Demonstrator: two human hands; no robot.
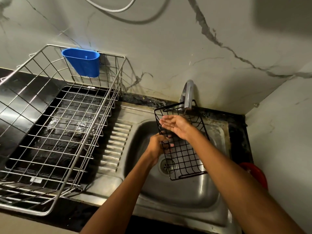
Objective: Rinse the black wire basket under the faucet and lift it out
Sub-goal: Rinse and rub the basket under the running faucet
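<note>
Two hands at the sink (194,196)
Left hand (156,144) grips the black wire basket (184,152) under the faucet (187,94); right hand (175,126) lies flat-fingered inside.

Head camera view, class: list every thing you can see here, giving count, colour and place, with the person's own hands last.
black wire basket: one, black, held tilted over the sink under the faucet
faucet: one, silver, behind the sink
sink: one, steel, centre, drain visible
dish rack: one, silver wire, left counter
cup holder: one, blue, hung on the rack's back edge
red object: one, right of sink, partly hidden
left hand: grips the basket's left edge
right hand: open, palm up, at the basket's upper part
</note>
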